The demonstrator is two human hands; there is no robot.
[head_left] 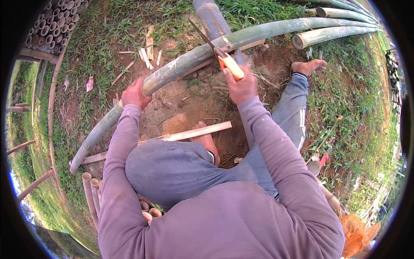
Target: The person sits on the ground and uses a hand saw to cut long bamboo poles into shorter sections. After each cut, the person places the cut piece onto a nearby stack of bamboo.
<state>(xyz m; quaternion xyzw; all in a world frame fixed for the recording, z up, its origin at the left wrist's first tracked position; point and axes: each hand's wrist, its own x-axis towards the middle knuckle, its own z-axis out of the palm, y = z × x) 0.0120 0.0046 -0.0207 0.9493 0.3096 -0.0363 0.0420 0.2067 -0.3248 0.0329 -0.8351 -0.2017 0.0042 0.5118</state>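
A long green bamboo pole runs from the lower left up to the far right. My left hand is wrapped round it on the left side. My right hand grips the orange handle of a hand saw. The saw's dark blade lies across the pole, pointing up and to the left; whether its teeth are in a cut I cannot tell. Close by the blade, the pole rests on or against a thick greyish bamboo post.
A split bamboo strip lies by my bare foot. Cut bamboo poles lie at the far right, and short cut pieces stand at the lower left. Stacked bamboo ends fill the far left corner. An orange net bag sits at the lower right.
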